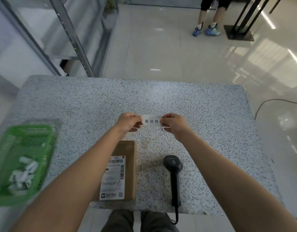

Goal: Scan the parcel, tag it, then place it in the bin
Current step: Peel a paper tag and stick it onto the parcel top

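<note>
Left hand (pixel 128 122), right hand (pixel 173 123): pinching opposite ends of white tag (pixel 151 121), 12 o'clock above table (pixel 211 114). Parcel (pixel 122 171): flat, 6 o'clock. Scanner (pixel 173 169): 5 o'clock. Green bin (pixel 44 148): 9 o'clock.

Brown parcel (pixel 126 171) flat on table, white tag (pixel 152 121) held above

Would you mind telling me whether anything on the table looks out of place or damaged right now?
Nothing stands out. The parcel lies flat and intact, the scanner rests beside it, and both hands hold the tag above the table.
</note>
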